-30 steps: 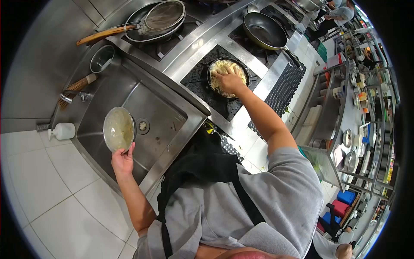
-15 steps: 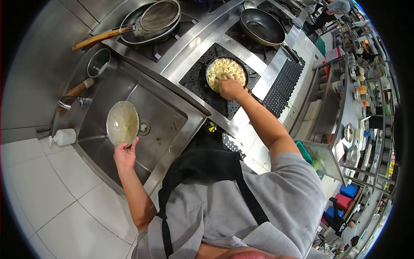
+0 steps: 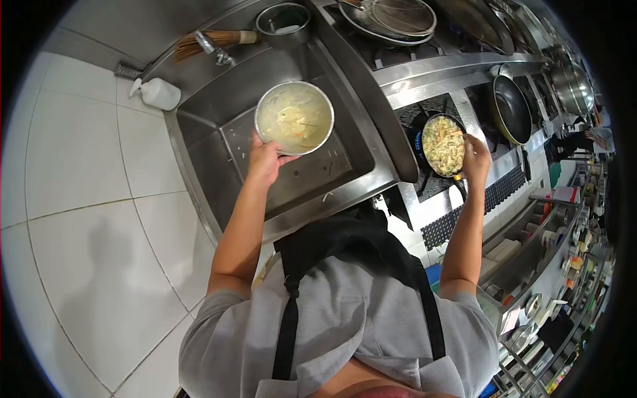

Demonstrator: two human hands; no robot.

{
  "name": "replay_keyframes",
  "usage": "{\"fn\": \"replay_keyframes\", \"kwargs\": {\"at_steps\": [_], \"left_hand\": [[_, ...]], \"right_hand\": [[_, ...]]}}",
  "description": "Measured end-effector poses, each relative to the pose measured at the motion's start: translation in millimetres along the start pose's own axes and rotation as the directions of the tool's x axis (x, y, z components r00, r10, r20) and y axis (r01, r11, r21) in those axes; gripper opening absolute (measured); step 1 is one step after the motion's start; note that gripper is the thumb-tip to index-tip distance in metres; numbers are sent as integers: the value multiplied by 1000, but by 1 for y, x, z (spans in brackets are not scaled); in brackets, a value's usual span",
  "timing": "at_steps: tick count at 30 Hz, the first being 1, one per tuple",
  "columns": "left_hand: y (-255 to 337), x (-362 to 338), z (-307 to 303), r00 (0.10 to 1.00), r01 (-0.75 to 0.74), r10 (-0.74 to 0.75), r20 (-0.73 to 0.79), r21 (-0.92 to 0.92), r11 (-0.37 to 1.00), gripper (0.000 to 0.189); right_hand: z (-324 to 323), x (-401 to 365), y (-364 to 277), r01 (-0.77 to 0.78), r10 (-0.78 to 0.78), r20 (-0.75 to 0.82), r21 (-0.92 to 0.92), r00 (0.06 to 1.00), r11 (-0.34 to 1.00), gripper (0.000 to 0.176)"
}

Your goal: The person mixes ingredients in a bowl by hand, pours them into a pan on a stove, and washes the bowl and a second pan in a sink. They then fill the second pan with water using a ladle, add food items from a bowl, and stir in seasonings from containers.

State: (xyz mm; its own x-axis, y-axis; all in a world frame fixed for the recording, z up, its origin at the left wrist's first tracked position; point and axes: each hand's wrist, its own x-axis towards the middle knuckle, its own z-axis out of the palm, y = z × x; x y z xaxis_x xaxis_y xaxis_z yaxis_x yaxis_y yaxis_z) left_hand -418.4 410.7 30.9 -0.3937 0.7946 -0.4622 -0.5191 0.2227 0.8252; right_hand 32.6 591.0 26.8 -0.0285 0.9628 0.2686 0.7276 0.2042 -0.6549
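Observation:
My left hand [image 3: 264,159] grips the rim of a metal bowl [image 3: 327,126] above the sink. The bowl tilts toward me, and pale batter with a few shredded bits coats its inside. At the right edge of a small frying pan [image 3: 428,119] is my right hand [image 3: 476,159], its fingers curled at the food's edge; what they hold, if anything, is hidden. A shredded, batter-coated mixture [image 3: 443,147] fills the pan, which sits on a burner with a blue flame [image 3: 419,141] at its left. The pan's handle [image 3: 459,182] points toward me.
Below the bowl lies the steel sink [image 3: 219,156], with a faucet [image 3: 213,50], a brush [image 3: 215,43] and a soap bottle [image 3: 160,93] around it. A larger frying pan [image 3: 512,109] stands right of the small one. A strainer [image 3: 401,14] rests over a wok behind.
My right hand has moved from the food's middle to the pan's right edge. My left hand still holds the bowl, now tilted more toward me. The camera view has turned.

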Motion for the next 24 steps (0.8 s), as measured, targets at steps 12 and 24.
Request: {"fn": "replay_keyframes", "kwargs": {"at_steps": [12, 24], "left_hand": [[38, 9, 11, 959, -132, 58, 279, 256, 958, 69], [18, 41, 327, 374, -920, 407, 833, 280, 274, 73]], "right_hand": [[164, -34, -260, 619, -670, 472, 287, 573, 731, 37], [-12, 56, -68, 571, -533, 214, -204, 819, 795, 46]]}}
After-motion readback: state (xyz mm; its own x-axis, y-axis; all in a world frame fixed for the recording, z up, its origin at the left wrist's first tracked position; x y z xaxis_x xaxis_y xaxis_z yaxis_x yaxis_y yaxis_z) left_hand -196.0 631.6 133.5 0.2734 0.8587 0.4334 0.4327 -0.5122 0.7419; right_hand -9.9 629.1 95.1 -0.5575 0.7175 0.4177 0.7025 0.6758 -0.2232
